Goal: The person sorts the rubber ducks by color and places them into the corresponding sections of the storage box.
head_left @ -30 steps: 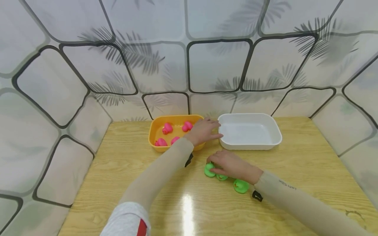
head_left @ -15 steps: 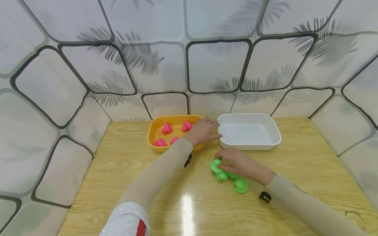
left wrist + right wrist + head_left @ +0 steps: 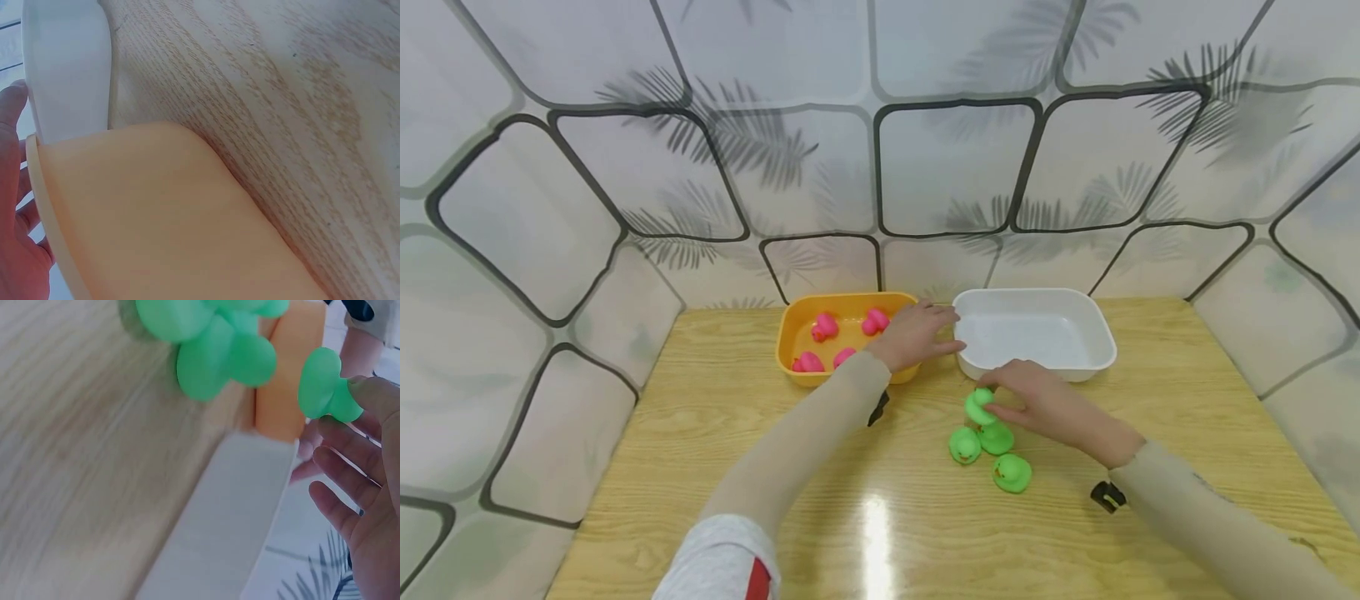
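Observation:
My right hand [image 3: 1048, 404] pinches a green rubber duck [image 3: 977, 409] between thumb and fingertips, in front of the white tub [image 3: 1026, 337]. In the right wrist view this duck [image 3: 320, 384] is held off the wood, with the other fingers spread. Three more green ducks stand in a cluster below: one at left [image 3: 965, 447], one behind [image 3: 997, 439], one nearest me [image 3: 1012, 473]. My left hand [image 3: 913, 337] lies over the right rim of the orange tub [image 3: 783, 343], its extended fingers reaching the white tub's left rim. Several pink ducks [image 3: 824, 327] sit in the orange tub, which my forearm partly hides.
Both tubs stand side by side at the back of the wooden table [image 3: 730, 442], close to the patterned wall [image 3: 955, 167]. More patterned wall encloses the left and right sides. A light reflection shines on the wood near the front.
My right hand has lifted the green duck from the left end of the cluster and carried it right and back, toward the white tub. The left hand has stayed put.

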Available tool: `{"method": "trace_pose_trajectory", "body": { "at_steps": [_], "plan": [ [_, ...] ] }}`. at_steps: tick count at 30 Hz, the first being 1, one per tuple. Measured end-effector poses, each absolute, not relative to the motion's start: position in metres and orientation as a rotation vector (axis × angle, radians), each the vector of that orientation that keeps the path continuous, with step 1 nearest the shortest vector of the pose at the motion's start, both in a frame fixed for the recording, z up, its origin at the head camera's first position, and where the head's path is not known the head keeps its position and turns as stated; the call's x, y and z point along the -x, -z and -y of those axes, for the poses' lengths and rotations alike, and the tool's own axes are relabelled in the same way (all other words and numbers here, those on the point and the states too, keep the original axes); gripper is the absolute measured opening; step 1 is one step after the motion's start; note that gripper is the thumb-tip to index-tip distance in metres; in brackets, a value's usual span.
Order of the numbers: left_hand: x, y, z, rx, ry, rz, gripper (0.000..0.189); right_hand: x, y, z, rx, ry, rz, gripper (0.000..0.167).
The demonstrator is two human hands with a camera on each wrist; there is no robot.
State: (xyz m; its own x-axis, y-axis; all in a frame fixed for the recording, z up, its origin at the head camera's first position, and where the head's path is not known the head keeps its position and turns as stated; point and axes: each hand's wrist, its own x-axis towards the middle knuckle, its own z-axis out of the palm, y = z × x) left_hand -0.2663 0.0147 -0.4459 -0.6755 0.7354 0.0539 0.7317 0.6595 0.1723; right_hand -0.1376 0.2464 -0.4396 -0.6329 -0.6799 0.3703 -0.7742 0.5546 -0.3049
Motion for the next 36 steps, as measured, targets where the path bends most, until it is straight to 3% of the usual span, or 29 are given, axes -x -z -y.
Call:
{"method": "trace_pose_trajectory", "body": {
  "at_steps": [14,36],
  "plan": [
    [0.266,0.446,-0.014,-1.279,-0.307,-2.837,0.057,0.145,0.425,-0.275,-1.151,-0.611,2.494,0.039],
    [0.268,0.449,-0.014,-1.266,-0.298,-2.841,0.058,0.162,0.405,-0.313,-0.989,-0.56,2.545,0.038]
  ]
}}
